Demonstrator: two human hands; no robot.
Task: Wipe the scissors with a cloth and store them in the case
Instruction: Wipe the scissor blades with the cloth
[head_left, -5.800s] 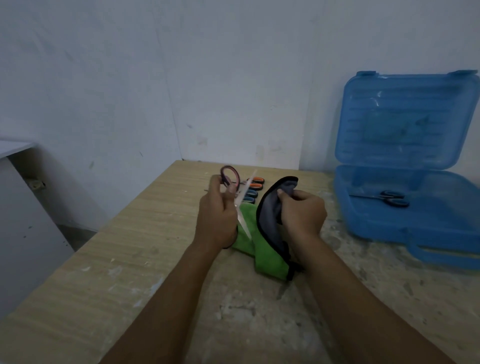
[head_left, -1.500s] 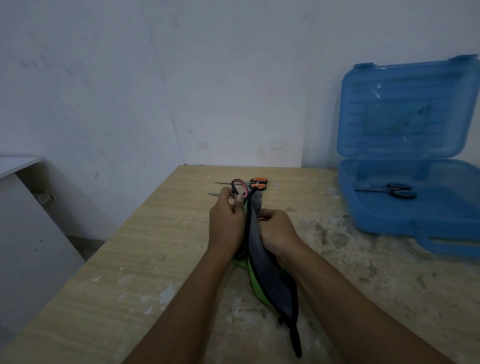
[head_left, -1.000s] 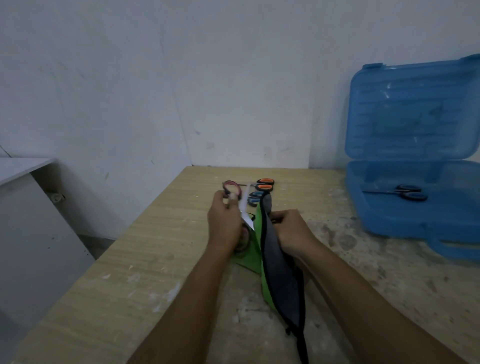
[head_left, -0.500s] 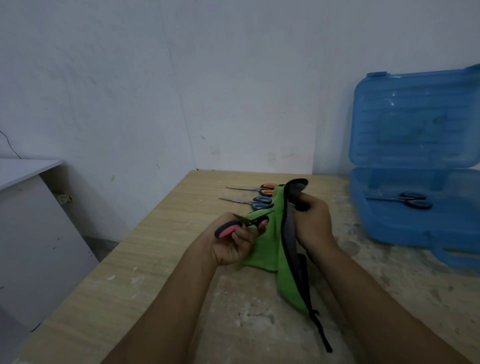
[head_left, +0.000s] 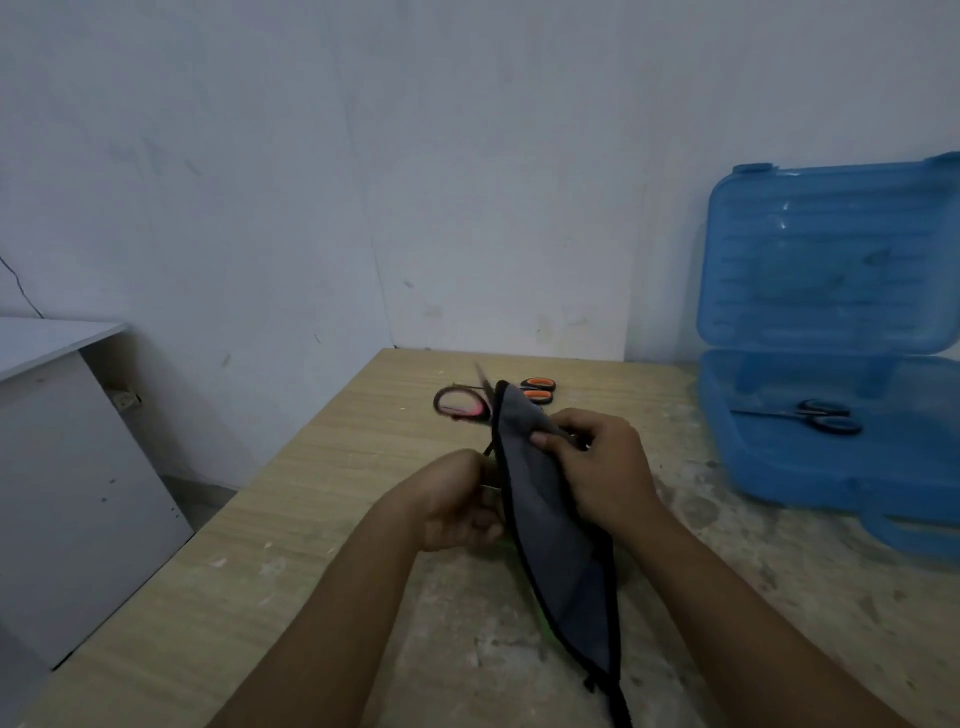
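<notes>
Pink-handled scissors (head_left: 462, 404) are held above the table (head_left: 322, 467) — the left hand (head_left: 457, 501) is closed on them low down, the right hand (head_left: 597, 462) pinching the grey cloth (head_left: 550, 519) against them. The open blue case (head_left: 831, 467) sits right, black scissors (head_left: 815, 414) inside; orange scissors (head_left: 537, 389) lie behind.

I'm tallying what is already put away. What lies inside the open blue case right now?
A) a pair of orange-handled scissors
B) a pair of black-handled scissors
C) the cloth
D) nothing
B: a single pair of black-handled scissors lies on the floor of the open blue case; the orange-handled scissors lie on the table.
</notes>
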